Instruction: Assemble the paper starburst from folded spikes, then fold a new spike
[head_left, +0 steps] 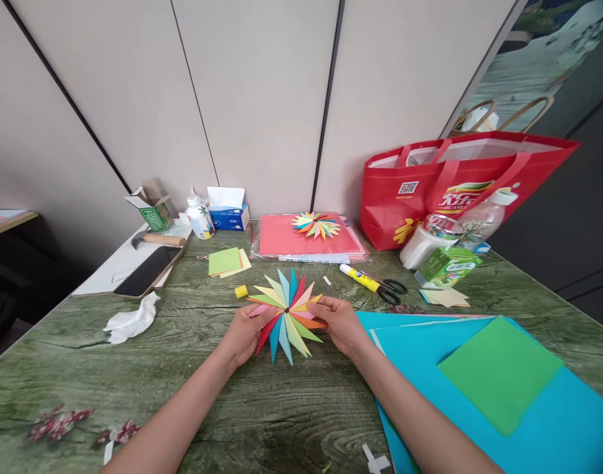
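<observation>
A multicoloured folded-paper star (288, 329) with many pointed rays is held just over the middle of the table. My left hand (243, 332) pinches its left rays between thumb and fingers. On the opposite side, my right hand (341, 324) grips the right rays in the same way. Just beyond the star lie a yellow glue stick cap (241, 291), a glue stick (359, 278) and black-handled scissors (393, 289). A second, similar paper star (316, 225) rests on a pack of red paper (282, 238) at the back.
Blue paper sheets (410, 355) with a green square (501, 375) lie to the right. Small paper squares (225, 262), a crumpled tissue (132, 320), a phone (148, 271) and a hammer (159, 239) are at left. A red bag (430, 187), a mug (422, 247) and a bottle (486, 217) stand back right.
</observation>
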Motion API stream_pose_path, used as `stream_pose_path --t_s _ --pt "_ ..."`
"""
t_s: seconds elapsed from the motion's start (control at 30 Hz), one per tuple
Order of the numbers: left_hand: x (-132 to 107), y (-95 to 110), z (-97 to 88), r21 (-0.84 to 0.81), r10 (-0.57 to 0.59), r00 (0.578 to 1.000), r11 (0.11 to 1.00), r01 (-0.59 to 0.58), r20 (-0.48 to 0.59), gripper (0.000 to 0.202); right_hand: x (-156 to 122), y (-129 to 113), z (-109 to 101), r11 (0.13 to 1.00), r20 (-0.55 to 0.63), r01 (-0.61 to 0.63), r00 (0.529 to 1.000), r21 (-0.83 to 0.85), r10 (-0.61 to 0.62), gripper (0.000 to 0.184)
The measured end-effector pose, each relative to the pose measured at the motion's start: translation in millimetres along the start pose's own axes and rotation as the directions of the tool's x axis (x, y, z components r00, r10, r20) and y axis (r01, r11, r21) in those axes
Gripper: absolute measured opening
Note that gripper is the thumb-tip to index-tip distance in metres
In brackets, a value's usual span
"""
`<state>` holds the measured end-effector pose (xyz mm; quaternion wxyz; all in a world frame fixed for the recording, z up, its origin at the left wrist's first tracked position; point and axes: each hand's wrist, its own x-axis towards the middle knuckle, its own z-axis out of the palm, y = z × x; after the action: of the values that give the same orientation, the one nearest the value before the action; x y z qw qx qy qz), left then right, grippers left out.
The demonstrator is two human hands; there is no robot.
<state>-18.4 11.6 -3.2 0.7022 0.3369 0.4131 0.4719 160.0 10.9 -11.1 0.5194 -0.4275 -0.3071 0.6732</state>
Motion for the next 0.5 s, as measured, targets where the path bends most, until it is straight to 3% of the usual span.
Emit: stream_pose_path --t_s 0.27,0.4,0.5 --pt "-1 10 -1.8 0.057 0.003 1.0 0.998 -0.004 0.016 0.028 -1 -2 2 0.996 0.171 -0.086 0.981 -0.014 0.087 0.036" --pt "-1 24 -6.4 0.017 0.04 0.998 0.999 -0.041 0.037 0.035 6 2 8 0.996 0.167 -0.072 0.984 0.057 0.062 0.034" --pt "1 34 -12.1 -0.032 0.122 0.992 0.992 -0.121 0.027 0.051 19 3 16 0.991 0.146 -0.067 0.988 0.12 0.049 0.032"
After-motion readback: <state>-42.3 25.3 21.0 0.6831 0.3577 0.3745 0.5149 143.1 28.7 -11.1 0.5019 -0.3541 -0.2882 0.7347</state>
